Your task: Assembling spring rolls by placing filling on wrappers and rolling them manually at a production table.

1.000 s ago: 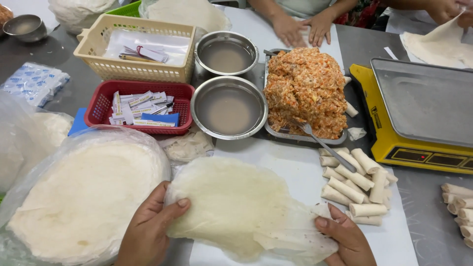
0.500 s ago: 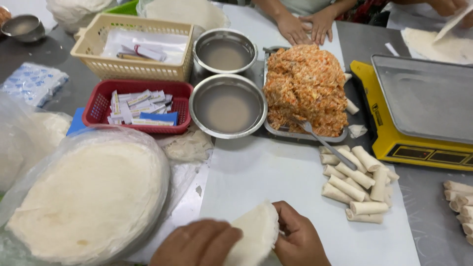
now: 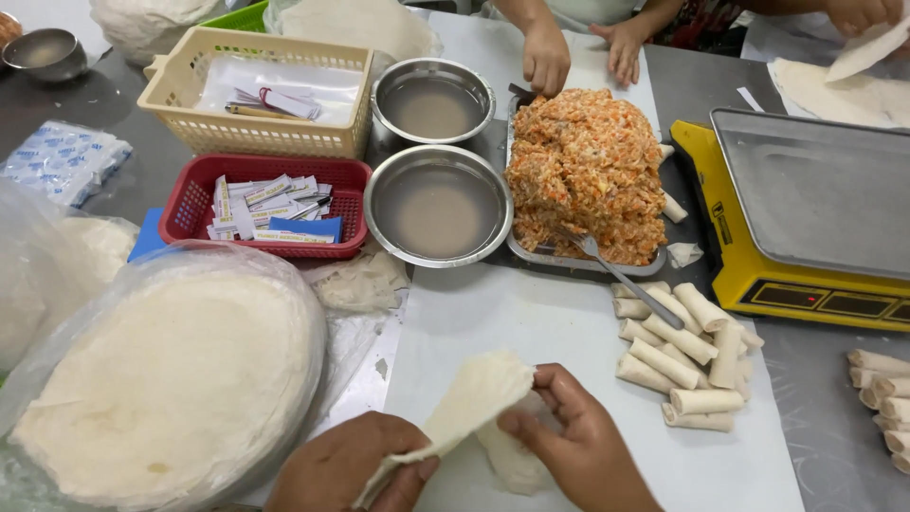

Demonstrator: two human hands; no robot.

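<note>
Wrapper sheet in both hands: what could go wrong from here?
1. The thin wrapper sheet is pinched between the left hand and right hand and bunched; it may tear or stick to itself.
2. The fork leans off the filling tray edge and could slip onto the finished rolls.
3. The water bowl sits close to the wrapper stack; a spill could wet it.

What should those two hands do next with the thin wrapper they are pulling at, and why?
Probably spread it flat on the white board. The wrapper hangs folded and creased between the left hand and right hand, off the surface. The orange filling with its spoon sits just beyond, and finished rolls lie alongside, so a flat sheet seems needed first.
</note>
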